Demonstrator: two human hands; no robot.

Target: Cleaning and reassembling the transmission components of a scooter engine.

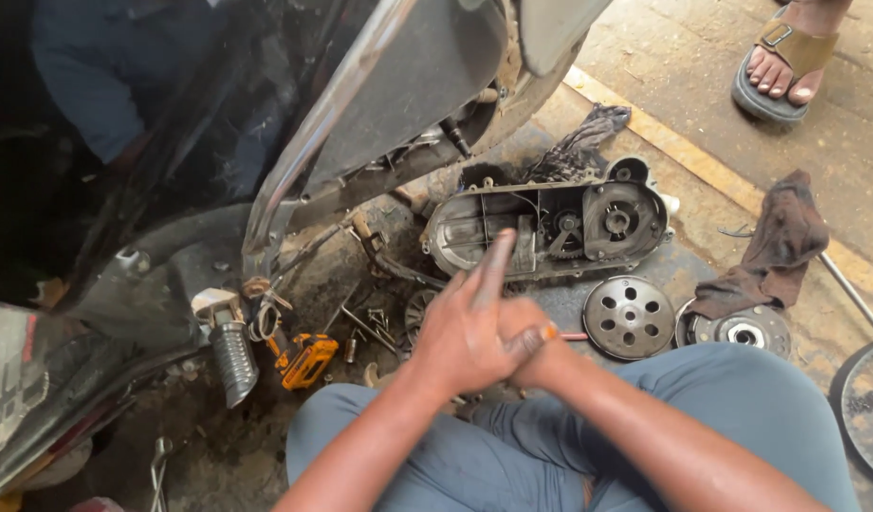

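My left hand [463, 327] lies over my right hand [529, 349] above my knees, with its index finger stretched out toward an opened engine side cover [550, 228] on the floor. The right hand is mostly hidden under the left; a thin tool with an orange-red tip [561, 334] sticks out from it to the right. Both hands are greasy. The cover holds gears and a round plate.
A scooter body [379, 104] with footrest [233, 356] stands at left. On the floor lie a perforated metal disc [630, 317], a clutch part [740, 330] under a brown rag [778, 246], an orange tool [305, 360], loose bolts. Another person's sandalled foot [785, 59] is at top right.
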